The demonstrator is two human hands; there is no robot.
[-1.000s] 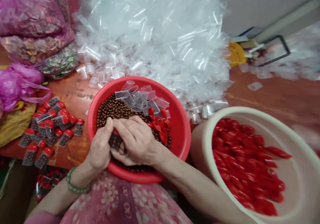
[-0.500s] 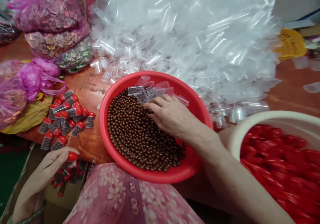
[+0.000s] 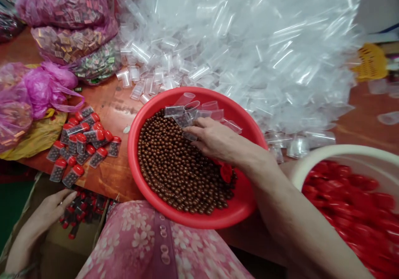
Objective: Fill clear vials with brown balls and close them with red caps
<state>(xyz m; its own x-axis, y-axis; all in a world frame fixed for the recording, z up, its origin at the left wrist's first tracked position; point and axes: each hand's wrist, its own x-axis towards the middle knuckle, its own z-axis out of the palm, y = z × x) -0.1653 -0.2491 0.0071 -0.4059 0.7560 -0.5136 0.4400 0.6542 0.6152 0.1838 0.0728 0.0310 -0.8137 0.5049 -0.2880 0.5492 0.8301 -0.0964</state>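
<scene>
My left hand [image 3: 51,208] is low on the left, fingers stretched out and holding nothing, beside several red-capped bottles [image 3: 81,208] in a cardboard box [image 3: 59,250]. My right hand [image 3: 215,135] is over the red basin [image 3: 136,187], its fingers closed on a clear plastic tube [image 3: 189,136]; the thumb side is partly hidden. Small round brown beads [image 3: 181,175] fill much of the basin. Several clear tubes [image 3: 210,105] lie at its far side, some holding beads. Below my right wrist a red cap [image 3: 226,172] shows; whether the hand holds it I cannot tell.
Bead-filled bottles with red caps [image 3: 81,141] lie on the table [image 3: 115,179] at left. Behind them stand pink bags [image 3: 77,4] of small packets. A large heap of clear tubes [image 3: 243,54] spreads across the back. At right is a white tub [image 3: 349,148] of red caps [image 3: 352,212].
My left hand has let go of a red-capped bottle over the box and moved slightly left and down. My right hand has closed on a clear tube in the basin.
</scene>
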